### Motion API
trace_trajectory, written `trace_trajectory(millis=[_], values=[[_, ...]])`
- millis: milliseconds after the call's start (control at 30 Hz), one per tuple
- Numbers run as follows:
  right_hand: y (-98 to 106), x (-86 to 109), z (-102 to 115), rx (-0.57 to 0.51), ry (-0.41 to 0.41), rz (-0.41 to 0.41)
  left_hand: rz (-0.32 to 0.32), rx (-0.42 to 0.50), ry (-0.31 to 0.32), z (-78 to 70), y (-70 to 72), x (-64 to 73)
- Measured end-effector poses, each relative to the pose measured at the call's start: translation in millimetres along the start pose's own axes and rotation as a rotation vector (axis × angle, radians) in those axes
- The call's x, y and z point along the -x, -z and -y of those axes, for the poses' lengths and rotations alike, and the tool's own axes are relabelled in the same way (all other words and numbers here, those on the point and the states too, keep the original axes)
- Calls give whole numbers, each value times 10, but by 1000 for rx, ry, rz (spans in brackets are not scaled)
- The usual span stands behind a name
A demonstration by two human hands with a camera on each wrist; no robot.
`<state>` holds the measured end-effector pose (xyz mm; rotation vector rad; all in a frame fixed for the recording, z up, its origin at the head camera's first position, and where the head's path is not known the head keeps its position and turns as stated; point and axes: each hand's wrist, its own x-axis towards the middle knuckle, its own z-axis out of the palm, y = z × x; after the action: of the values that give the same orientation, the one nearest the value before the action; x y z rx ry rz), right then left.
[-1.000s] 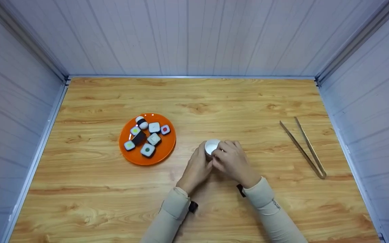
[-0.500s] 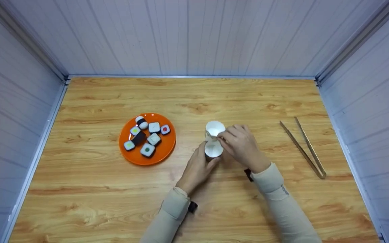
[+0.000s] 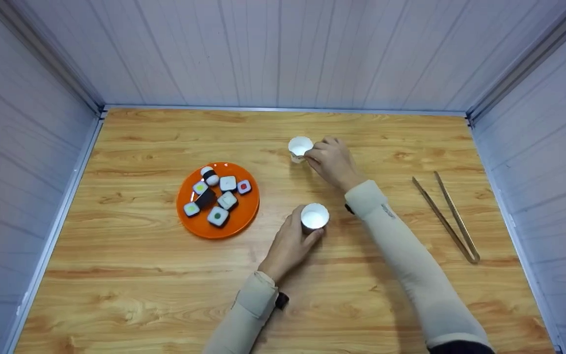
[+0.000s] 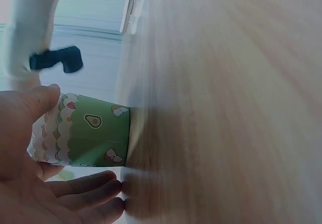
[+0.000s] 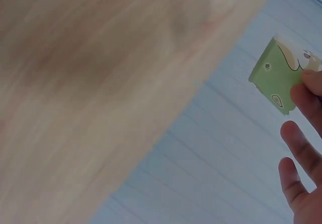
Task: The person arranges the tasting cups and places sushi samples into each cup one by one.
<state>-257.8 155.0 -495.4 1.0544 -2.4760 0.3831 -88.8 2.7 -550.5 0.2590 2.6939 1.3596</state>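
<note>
My left hand (image 3: 288, 243) grips a stack of nested paper baking cups (image 3: 314, 216) at the middle of the table, thumb on one side and fingers on the other. In the left wrist view the green stack (image 4: 98, 131), printed with avocados, stands upright with its base at the wood and several scalloped rims layered together. Farther back, my right hand (image 3: 334, 164) pinches one paper baking cup (image 3: 300, 146) by its rim. That single green cup (image 5: 279, 75) is held above the table between thumb and index finger in the right wrist view, the other fingers spread apart.
Left of the hands lies an orange plate (image 3: 243, 219) with several toy sushi pieces (image 3: 218, 216). Metal tongs (image 3: 440, 216) rest spread on the right side of the wooden table. Pale panel walls (image 3: 283, 59) enclose the back and both sides.
My right hand has drawn one cup off the stack and carried it away toward the back of the table. My left hand stays in place around the stack.
</note>
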Motion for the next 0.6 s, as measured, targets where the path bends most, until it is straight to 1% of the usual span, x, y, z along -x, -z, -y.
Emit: trace_trajectory(millis=[67, 167, 267, 333, 400, 467, 533, 600], values=[[-98, -22, -18, -1, -20, 56, 6, 2, 4, -8, 3, -2], [-217, -30, -40, 8, -62, 130, 3, 6, -9, -10, -4, -10], [-294, -17, -55, 19, -100, 180, 4, 7, -19, -9, -12, -17], [-327, -5, -59, 29, -110, 201, 5, 8, -19, -10, -14, -18], [-342, 6, -51, 43, -107, 208, 6, 9, -17, -8, -11, -17], [-331, 9, -25, 50, -97, 197, 5, 8, -14, -3, -6, -15], [-284, 9, 22, 46, -84, 164, 4, 13, -10, 4, 3, -11], [-202, 13, 84, 25, -66, 114, 5, 13, -6, 13, 16, -5]])
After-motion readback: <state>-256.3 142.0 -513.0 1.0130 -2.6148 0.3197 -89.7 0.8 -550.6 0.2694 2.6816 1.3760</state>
